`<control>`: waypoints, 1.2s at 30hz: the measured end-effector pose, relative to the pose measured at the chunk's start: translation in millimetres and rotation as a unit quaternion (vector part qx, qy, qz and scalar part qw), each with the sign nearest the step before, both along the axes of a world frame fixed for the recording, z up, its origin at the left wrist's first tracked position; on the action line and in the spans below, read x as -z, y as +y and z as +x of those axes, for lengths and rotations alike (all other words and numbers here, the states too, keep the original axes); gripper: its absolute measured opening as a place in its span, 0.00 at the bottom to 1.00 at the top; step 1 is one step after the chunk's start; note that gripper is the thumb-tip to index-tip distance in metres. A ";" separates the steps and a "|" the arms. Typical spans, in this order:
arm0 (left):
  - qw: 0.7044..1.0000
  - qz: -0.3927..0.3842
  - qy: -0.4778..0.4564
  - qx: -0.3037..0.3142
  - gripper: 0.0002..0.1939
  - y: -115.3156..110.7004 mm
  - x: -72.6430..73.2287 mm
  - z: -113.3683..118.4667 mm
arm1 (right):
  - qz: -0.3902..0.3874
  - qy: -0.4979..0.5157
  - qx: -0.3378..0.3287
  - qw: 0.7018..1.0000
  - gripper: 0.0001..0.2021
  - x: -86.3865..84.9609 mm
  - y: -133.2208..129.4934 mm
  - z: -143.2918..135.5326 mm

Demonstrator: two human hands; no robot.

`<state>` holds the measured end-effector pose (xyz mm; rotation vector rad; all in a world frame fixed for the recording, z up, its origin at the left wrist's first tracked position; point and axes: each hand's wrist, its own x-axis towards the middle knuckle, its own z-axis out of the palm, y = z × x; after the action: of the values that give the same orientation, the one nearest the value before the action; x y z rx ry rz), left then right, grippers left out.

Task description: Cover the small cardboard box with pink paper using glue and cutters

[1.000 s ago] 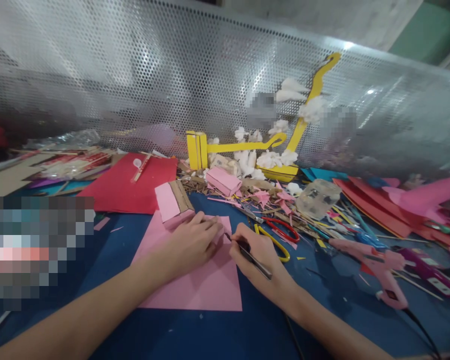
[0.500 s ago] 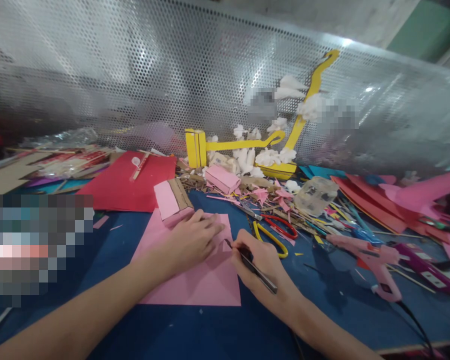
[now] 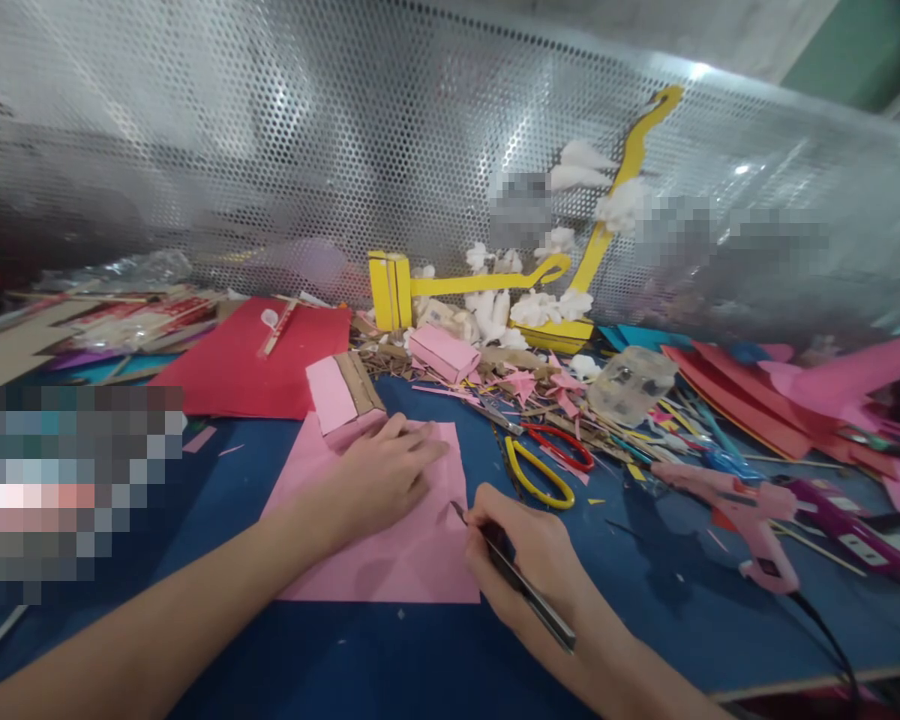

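Note:
A pink sheet (image 3: 420,560) lies on the blue table. My left hand (image 3: 386,470) rests palm down on its upper part, fingers spread. Just behind that hand, a small box of pink paper and brown cardboard (image 3: 341,400) stands on the sheet's top left corner. A slim dark craft knife or pen (image 3: 529,590) is pinched in my right hand (image 3: 514,550), its tip touching or close to the sheet near the right edge. Beyond my right hand lie scissors with yellow (image 3: 540,475) and red handles (image 3: 562,447).
Red sheets (image 3: 262,375) lie at the back left. Paper and cardboard scraps, a second pink box (image 3: 444,353) and yellow pieces with white fluff (image 3: 551,338) line the metal mesh (image 3: 307,150). A pink glue gun (image 3: 750,515) and a purple one (image 3: 855,530) lie at the right.
My right hand and its tool have moved slightly down along the right side of the pink sheet. My left hand stays on the sheet in nearly the same place. The view has shifted slightly.

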<state>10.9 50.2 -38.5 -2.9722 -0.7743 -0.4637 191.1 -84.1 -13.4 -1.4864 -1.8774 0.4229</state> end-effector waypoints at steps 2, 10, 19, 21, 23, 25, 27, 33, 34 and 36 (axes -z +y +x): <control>1.000 0.004 0.000 0.004 0.21 0.5 0.8 -0.3 | -0.002 0.000 -0.004 1.000 0.09 1.2 -2.2 -0.1; 1.000 -0.002 0.003 0.004 0.22 -0.7 -1.4 -0.7 | -0.018 -0.003 -0.007 1.000 0.07 4.5 -8.3 3.0; 0.999 -0.025 0.021 -0.001 0.22 -3.4 -7.9 -0.5 | -0.044 -0.014 -0.036 0.998 0.07 -6.7 -7.0 10.7; 0.999 -0.034 0.022 -0.003 0.22 -5.3 -9.2 -1.4 | -0.065 -0.026 -0.067 0.995 0.06 -12.5 -3.9 17.9; 0.999 -0.045 0.020 -0.001 0.23 -7.0 -9.5 -2.7 | -0.085 -0.037 -0.098 0.991 0.06 -17.3 -0.3 24.6; 0.998 -0.054 0.016 0.001 0.25 -7.9 -8.7 -4.0 | -0.095 -0.045 -0.113 0.988 0.06 -19.8 2.7 28.5; 0.998 -0.063 0.013 0.006 0.25 -7.8 -7.1 -5.1 | -0.089 -0.049 -0.117 0.988 0.06 -20.4 4.4 29.5; 0.995 -0.098 0.009 0.016 0.38 -8.2 -7.7 -6.8 | -0.060 -0.098 -0.189 0.975 0.07 -25.2 12.5 39.5; 0.994 -0.108 0.014 0.013 0.43 -8.8 -9.0 -6.6 | -0.060 -0.114 -0.210 0.969 0.07 -26.3 15.6 44.3; 0.992 -0.125 0.024 0.005 0.49 -10.2 -11.8 -5.8 | -0.055 -0.122 -0.257 0.957 0.08 -26.9 22.6 55.3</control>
<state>5.1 40.0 -26.7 -3.2028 -0.8745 -0.3161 246.4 -61.5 13.5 -1.1414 -2.4804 0.6108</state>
